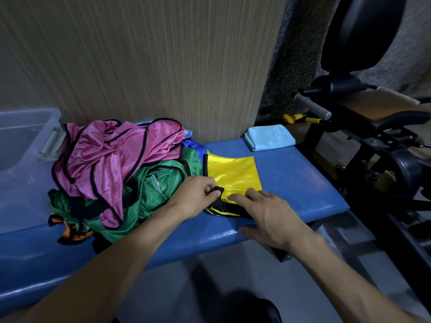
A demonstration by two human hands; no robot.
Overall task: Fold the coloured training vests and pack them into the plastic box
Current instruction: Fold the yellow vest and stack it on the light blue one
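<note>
While the yellow vest (233, 176) is being folded on the blue counter (291, 183), its black trim is pinched by the left hand's fingers (211, 191) and its near edge pressed under the right hand's spread fingers (247, 197). One light-blue vest (268, 138) lies folded beyond the fingers. The pink vest (112, 157), the green vest (149, 190) and others are heaped left of them, unfolded, and nothing can be made out packed in the plastic box (25, 141) further left.
</note>
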